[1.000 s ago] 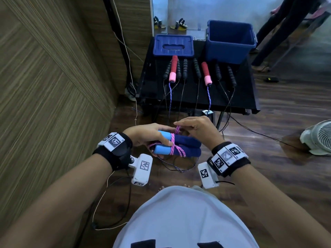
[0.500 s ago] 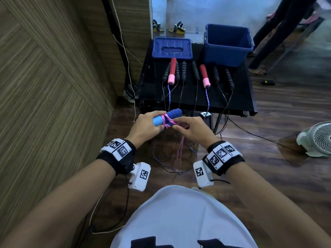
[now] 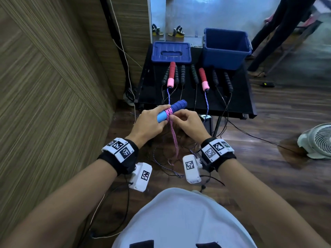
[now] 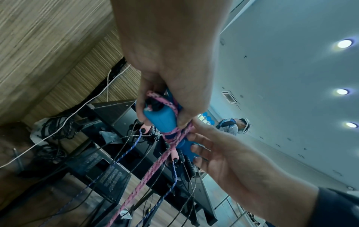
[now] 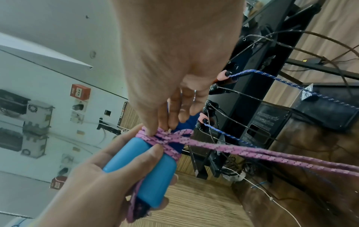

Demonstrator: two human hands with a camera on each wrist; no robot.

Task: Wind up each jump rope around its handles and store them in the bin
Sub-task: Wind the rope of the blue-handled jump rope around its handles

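My left hand grips a pair of blue jump-rope handles held side by side, tilted up toward the table. Pink rope is wound in a few turns around their middle, and two strands hang down to the floor. My right hand pinches the pink rope at the wraps with thumb and forefinger. The left wrist view shows the left hand around the light-blue handle ends. The open blue bin stands at the table's back right.
On the black table lie a red-and-pink-handled rope and several black-handled ropes, their cords hanging over the front edge. A blue lid lies back left. A white fan sits on the floor at right, a wood-panel wall at left.
Both hands have lifted the handles forward and tilted them from lying across to pointing at the table. More pink turns sit around the handles, and the loose rope now hangs straight down.
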